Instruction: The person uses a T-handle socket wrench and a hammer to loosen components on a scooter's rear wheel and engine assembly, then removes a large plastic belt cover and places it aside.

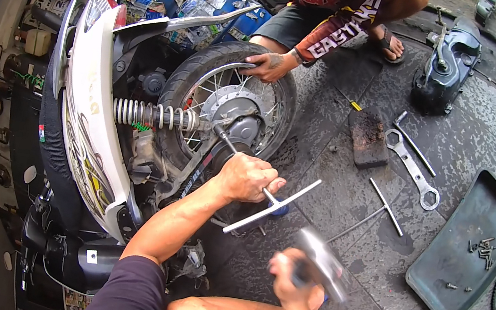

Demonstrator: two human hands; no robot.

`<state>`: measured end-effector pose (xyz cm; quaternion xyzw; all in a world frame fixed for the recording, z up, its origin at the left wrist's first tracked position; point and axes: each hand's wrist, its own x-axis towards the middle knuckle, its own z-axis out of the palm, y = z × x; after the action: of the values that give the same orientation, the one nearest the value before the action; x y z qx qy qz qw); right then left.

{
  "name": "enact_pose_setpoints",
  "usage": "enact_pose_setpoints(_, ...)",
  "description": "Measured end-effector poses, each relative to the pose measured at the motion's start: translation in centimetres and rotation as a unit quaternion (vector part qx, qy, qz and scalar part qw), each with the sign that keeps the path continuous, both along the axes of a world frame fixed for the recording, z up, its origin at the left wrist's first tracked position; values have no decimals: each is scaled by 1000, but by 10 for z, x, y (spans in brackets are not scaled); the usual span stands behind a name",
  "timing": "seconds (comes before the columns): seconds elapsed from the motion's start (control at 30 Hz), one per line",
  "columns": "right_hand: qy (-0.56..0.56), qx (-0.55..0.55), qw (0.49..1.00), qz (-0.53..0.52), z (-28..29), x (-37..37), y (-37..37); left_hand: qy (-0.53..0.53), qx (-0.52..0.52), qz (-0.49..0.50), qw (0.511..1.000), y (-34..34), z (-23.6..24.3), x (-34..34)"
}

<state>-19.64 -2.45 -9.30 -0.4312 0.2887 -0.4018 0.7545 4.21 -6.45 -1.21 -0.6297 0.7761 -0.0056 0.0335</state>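
At lower centre, the right hand (288,275) is wrapped round the handle of a blurred hammer (323,264); mid-frame, the left hand (248,180) closes around the shaft of a T-handle wrench (272,205), which reaches the lower end of the shock absorber (157,116) by the upper-centre wheel (230,101). Seemingly a striking step; the next move calls for a steady shaft.

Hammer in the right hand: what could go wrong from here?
The hammer, blurred in the right hand, could glance off the T-handle tool and hit the left hand around its shaft. The tool's tip, near the shock absorber, might slip, jolting the wheel against the co-worker's hand.
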Motion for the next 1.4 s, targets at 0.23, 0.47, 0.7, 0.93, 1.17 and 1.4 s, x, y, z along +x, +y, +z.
enact_pose_setpoints(0.23, 28, 194, 979, 59, -35, -9, -19, -22, -17, 5, 1000, 0, 2, -7)
enact_pose_setpoints(0.47, -184, 127, 973, -57, -1, -32, -33, 3, -2, -28, 1000, 6, 3, 4)
enact_pose_setpoints(0.7, -110, 104, 988, -38, -13, 8, -3, -5, -1, -1, 1000, 2, 8, -2)
enact_pose_setpoints(0.93, -156, 133, 977, -53, 0, -32, -45, -9, -7, -9, 1000, 6, 1, 2)
enact_pose_setpoints(1.17, -82, 134, 988, -3, -33, 16, 21, -2, 2, -26, 1000, 4, 4, 4)
enact_pose_setpoints(1.4, 132, 158, 975, -84, -102, -12, -55, 6, 22, 58, 998, -1, -11, -44)
